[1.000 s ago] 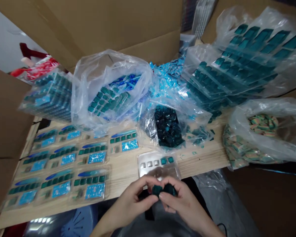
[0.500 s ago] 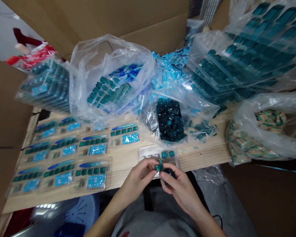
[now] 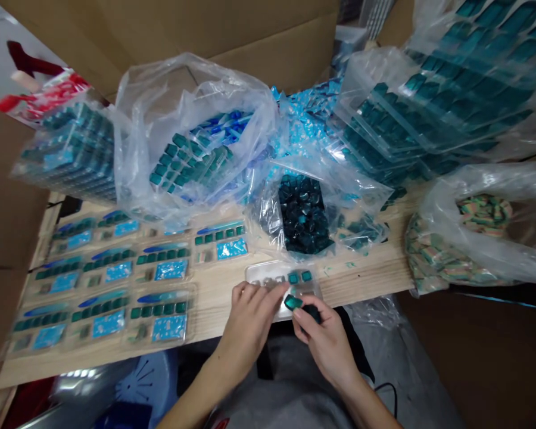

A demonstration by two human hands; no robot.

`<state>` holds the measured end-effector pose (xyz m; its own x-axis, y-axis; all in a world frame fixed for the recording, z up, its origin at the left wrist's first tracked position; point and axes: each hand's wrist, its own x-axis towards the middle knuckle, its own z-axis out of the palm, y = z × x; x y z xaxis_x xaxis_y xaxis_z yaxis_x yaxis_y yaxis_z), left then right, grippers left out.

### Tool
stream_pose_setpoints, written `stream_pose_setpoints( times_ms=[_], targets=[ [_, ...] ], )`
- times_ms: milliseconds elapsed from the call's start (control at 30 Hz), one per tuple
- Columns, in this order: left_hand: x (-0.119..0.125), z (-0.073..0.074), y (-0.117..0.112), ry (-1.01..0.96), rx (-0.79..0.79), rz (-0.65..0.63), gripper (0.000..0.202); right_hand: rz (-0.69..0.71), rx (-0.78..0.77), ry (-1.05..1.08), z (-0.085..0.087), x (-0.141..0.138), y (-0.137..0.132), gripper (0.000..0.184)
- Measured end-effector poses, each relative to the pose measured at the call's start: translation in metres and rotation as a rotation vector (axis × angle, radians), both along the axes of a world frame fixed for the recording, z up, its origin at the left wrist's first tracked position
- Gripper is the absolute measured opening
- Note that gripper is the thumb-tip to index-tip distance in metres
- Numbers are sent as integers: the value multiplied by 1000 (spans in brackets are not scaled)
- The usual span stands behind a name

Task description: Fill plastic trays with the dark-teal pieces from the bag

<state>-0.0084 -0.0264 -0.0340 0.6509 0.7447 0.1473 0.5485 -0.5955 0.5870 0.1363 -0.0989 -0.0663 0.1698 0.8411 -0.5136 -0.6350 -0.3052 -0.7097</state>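
My right hand pinches a glossy teal plastic piece between thumb and fingertips; a darker teal piece sits deeper in its curled fingers. Just left of it, my left hand reaches over a clear plastic tray, index finger stretched toward the teal piece, thumb mostly hidden. Nothing shows in the left fingers. Two teal square pieces sit in the tray's upper row, with bare slots to their left. Behind the tray, an opened plastic bag holds a heap of dark teal pieces.
At left lie rows of filled clear trays with teal squares, blue sticks and blue packets. Stacked trays and a large clear bag stand behind. Blue packets pile centrally. At right are bagged teal blocks and striped pieces.
My left hand has let go of the small teal piece and moved over the tray, fingers extended. The teal piece now shows in my right fingertips. The view has shifted slightly.
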Motion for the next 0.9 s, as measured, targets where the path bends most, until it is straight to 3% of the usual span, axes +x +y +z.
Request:
stream_pose_setpoints(
  times_ms=[67,133,233,300,400,467,567,767,900],
  targets=[
    [-3,-3,4,-28,9,92,34,-72,2,-25,3,7,-1,32],
    [0,-3,9,-101,-96,110,25,-70,6,-64,5,16,-4,32],
    [23,-3,12,-188,-277,-77,22,157,-25,-73,5,27,-12,34],
    [46,-5,13,-242,-302,-227,27,297,-53,-56,3,30,-18,38],
    [74,-9,14,-248,-282,-315,36,320,-67,-47,1,28,-25,42],
    [78,-11,16,-197,-303,-306,44,294,-68,-37,0,27,-27,42],
    [61,-7,17,-159,-336,-282,48,267,-60,-9,-1,28,-26,41],
    [10,10,-1,-144,-436,-224,30,290,-2,103,-3,28,-19,36],
    [-5,8,-13,-152,-467,-170,25,329,-32,198,4,21,-10,35]
  ],
)
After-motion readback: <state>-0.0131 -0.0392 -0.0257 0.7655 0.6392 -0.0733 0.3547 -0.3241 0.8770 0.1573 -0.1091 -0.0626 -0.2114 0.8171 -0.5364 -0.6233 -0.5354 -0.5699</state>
